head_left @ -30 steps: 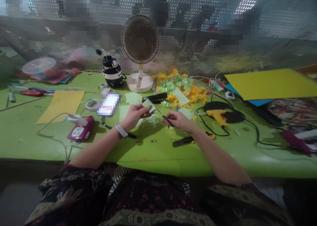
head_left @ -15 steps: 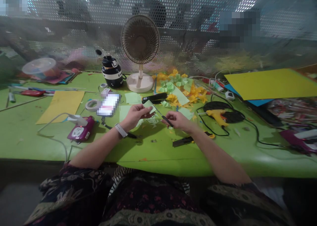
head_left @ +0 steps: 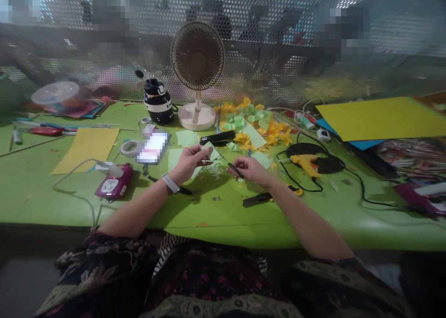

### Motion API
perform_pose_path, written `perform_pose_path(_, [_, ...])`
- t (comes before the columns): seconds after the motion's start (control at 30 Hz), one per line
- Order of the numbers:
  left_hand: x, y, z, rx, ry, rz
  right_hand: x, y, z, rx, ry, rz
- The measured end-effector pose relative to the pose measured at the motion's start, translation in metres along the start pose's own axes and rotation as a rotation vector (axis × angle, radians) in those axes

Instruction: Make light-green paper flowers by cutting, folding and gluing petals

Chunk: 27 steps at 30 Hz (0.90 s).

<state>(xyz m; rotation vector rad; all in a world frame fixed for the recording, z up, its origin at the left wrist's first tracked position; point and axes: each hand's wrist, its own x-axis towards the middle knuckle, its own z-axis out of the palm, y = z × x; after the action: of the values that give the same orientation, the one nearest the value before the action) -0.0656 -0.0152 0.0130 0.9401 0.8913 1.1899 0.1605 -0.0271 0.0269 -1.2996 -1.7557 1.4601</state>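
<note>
My left hand (head_left: pixel 190 162) pinches a pale green paper scrap (head_left: pixel 210 148) just above the green tabletop (head_left: pixel 216 211), fingers closed on it. My right hand (head_left: pixel 252 169) grips small scissors (head_left: pixel 230 165), blades at the scrap's edge.

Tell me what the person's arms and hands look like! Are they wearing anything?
Both arms are bare, with no sleeves over the forearms and no gloves. The left hand has a pale band around its wrist, like a watch. The right hand wears nothing I can see. Dark flowery clothing covers the lap.
</note>
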Motion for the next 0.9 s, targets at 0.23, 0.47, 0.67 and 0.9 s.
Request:
perform_pose_path(0.23, [0.0014, -0.0014, -0.001, 0.031, -0.017, 0.02, -0.0027, -0.0045, 0.001, 0.007, 0.005, 0.006])
perform_pose_path(0.47, [0.0018, -0.0024, -0.0017, 0.03, -0.022, 0.028, -0.0033, -0.0046, 0.0019, -0.004, 0.018, 0.016])
perform_pose_path(0.67, [0.0018, -0.0038, -0.0022, 0.042, -0.041, 0.026, -0.0017, -0.0003, 0.0015, -0.031, 0.005, 0.015])
perform_pose_path(0.9, [0.0026, -0.0051, -0.0034, 0.044, -0.051, 0.024, -0.0028, -0.0009, 0.002, -0.011, 0.003, 0.006])
